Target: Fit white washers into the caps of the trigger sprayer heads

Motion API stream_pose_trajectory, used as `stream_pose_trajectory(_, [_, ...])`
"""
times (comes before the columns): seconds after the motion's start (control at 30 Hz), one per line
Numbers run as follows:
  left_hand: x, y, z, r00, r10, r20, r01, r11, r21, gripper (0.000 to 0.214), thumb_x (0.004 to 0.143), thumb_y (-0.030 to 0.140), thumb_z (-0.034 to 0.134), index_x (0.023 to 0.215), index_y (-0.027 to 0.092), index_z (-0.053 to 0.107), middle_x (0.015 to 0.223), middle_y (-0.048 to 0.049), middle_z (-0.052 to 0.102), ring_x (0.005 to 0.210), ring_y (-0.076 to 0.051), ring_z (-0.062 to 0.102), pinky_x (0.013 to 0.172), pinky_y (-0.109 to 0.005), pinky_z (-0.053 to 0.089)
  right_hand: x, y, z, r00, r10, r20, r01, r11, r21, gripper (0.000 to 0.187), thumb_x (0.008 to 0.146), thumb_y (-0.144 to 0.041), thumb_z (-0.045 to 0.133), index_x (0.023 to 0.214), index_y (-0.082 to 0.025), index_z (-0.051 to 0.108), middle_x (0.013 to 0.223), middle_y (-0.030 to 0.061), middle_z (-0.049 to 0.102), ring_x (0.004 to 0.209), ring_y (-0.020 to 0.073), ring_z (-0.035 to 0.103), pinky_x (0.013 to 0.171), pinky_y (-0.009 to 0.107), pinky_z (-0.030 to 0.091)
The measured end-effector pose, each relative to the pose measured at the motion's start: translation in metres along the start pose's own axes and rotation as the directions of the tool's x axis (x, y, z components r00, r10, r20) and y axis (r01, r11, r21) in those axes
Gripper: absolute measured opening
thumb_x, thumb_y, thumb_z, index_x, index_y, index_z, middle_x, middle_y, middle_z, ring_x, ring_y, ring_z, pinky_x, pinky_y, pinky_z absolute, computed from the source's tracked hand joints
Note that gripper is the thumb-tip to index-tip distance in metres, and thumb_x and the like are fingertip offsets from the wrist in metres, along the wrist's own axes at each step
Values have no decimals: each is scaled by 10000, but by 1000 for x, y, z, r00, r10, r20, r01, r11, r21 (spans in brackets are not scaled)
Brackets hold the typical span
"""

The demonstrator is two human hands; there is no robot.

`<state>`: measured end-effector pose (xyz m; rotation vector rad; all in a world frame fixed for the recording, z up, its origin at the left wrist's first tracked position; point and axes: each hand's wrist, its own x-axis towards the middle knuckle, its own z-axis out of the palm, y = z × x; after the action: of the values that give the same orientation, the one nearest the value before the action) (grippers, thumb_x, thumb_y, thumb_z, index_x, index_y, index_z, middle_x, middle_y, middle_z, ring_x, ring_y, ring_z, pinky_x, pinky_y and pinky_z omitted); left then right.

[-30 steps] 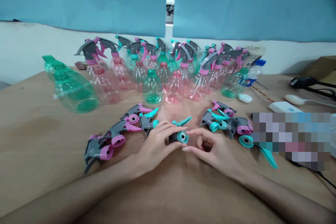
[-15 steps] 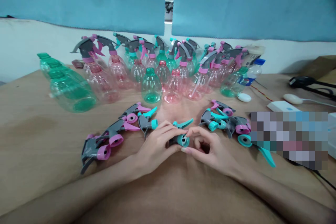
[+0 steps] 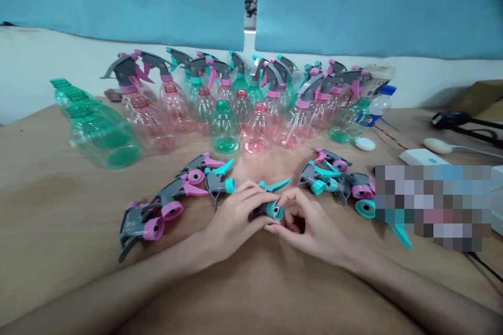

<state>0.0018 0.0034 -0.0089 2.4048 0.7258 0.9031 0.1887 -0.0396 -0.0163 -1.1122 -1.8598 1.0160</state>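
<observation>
L. hand (image 3: 239, 214) closed round teal-collared spray head (image 3: 271, 211), between hands; R. hand (image 3: 314, 227) at collar rim (grip or mere touch: cannot tell). Status: rear bottles (image 3: 295, 128) mostly w/ heads fitted; several front bottles (image 3: 225, 128) open-necked; loose heads (image 3: 135, 225) remain. Obstructions: loose heads flank both hands; front bottles partly screen rear rows; white box (image 3: 422, 158) & blue-capped bottle (image 3: 375, 110) far R., clear of hands.

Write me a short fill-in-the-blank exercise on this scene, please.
Beside the right hand, the left hand holds a spray head whose collar is ____, not pink.
The labelled bottle at the right has a ____ cap.
The front-middle green bottle stands to the ____ of the white oval object.

Missing words: turquoise; blue; left.
</observation>
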Motion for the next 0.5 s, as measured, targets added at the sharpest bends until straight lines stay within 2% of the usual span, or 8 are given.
stream_pose_trajectory(0.27, [1,0,0,1000,3,30,-3,1000,-1,224,815,156,657,1033,180,610,987,-50,655,956,-203,529,822,-343,470,0,-2,-1,1000,0,-5,-1,997,-79,239,801,-245,612,921,-216,407,564,-98,434,469,82,435,453,191,341])
stream_pose_trajectory(0.4, [1,1,-2,1000,-3,20,3,1000,7,220,829,182,646,1044,183,603,982,-46,649,950,-199,530,819,-341,466,2,-3,0,1000,3,-18,-4,997,-75,207,820,-274,604,827,-213,406,603,-73,474,500,81,455,474,192,355])
stream_pose_trajectory(0.5, [1,0,-2,1000,-18,14,18,1000,16,223,834,194,642,1054,186,600,972,-40,641,951,-196,529,820,-333,463,3,-3,-1,1000,1,-23,-2,998,-60,189,827,-280,605,850,-206,433,614,-68,479,512,84,453,486,197,356])
